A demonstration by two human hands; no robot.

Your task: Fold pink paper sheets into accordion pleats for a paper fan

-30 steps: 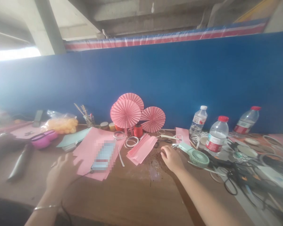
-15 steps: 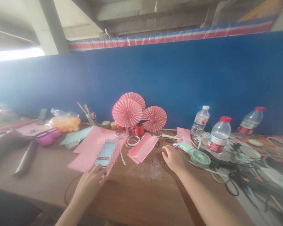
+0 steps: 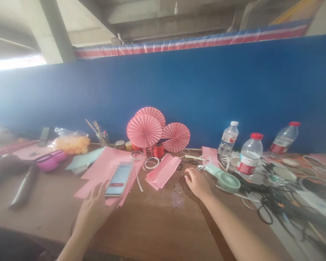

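My left hand is beside the lower left edge of a smartphone, with its fingers apart and the thumb near the bottom edge. The phone lies face up with its screen lit, on overlapping sheets of pink paper. To the right, my right hand rests on the table, fingers loosely bent and holding nothing that I can see. Dark crumbs are scattered beside it, and a stack of folded pink paper lies to its left. A mint-green handheld fan is just right of that hand.
Round pink paper fans stand at the back by a red thread spool. White tape rolls lie in front. Several water bottles, black cables and clutter fill the right. A purple item is at left.
My left hand has moved left from the phone's bottom edge, and its fingers have spread. The view has shifted slightly; my right hand stays in place on the table.
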